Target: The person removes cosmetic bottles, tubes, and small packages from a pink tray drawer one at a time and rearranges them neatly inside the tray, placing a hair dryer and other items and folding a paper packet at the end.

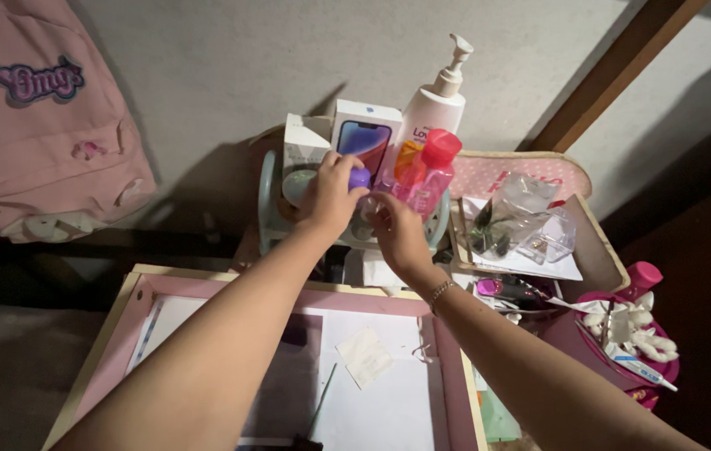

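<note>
Hands at a crowded shelf, seen from above. Largest in view is the pink-rimmed rectangular surface [142,313] with white paper sheets, lying below both forearms. Behind it stands a pale green shelf unit [267,200] carrying a white pump-dispenser bottle [432,108], a white phone box with a printed handset picture [364,138], a smaller white carton [301,146] and a translucent pink bottle with a red cap [426,175]. To the right, a pink tray [602,250] holds crumpled clear plastic packets [522,217]. A pink garment [38,125] hangs at upper left.

Left hand [328,196]: grip closed, fingers curled around a small rounded purple cap or lid [359,178], held in front of the phone box at shelf height. Right hand [397,234]: fingers bent around something small and clear just below the purple piece; what it is cannot be told, nor how firmly it is held. A beaded bracelet [440,290] circles the right wrist.

Progress, as a judgement: the two hands meet at one small item, so a cap appears to be mid-turn or mid-fit, neither clearly on nor clearly off. The purple piece looks smooth, glossy and mostly hidden by the fingers.
</note>
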Tool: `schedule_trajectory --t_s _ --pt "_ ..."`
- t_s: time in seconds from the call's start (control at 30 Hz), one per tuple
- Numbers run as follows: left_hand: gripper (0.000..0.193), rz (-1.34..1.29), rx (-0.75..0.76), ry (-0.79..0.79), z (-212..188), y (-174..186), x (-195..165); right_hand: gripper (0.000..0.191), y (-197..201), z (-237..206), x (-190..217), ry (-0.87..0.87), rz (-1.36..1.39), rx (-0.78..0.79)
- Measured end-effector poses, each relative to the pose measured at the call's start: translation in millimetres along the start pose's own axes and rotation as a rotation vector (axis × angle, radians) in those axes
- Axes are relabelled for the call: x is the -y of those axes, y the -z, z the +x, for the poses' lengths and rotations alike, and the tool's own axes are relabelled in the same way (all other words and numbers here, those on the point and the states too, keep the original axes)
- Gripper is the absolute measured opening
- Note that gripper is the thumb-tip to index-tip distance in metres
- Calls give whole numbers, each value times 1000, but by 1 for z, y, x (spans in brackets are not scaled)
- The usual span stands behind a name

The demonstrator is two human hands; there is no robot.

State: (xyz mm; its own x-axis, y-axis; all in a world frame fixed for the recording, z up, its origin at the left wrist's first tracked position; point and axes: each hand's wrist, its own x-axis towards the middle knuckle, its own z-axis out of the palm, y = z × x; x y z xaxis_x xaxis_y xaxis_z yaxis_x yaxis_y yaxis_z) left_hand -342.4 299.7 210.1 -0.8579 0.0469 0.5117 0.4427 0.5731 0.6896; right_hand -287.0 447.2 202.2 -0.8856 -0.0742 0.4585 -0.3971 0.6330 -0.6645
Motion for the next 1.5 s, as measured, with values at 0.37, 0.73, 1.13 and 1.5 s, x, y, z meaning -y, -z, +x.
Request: schedule_trajectory --t_s 0.37,0.73,1.13,1.5 --pt "48 80 52 -9 -1 0 3 35 -2 5 -7 -37 -2 51" --pt "44 271 -39 -138 -31 13 12 48 8 4 1 -61 -143 -71" --pt "22 155 94 -173 -47 4 -6 21 21 27 9 -126 -186 194" --pt "19 78 178 -103 -49 7 -8 23 35 -56 24 -110 -6 -138"
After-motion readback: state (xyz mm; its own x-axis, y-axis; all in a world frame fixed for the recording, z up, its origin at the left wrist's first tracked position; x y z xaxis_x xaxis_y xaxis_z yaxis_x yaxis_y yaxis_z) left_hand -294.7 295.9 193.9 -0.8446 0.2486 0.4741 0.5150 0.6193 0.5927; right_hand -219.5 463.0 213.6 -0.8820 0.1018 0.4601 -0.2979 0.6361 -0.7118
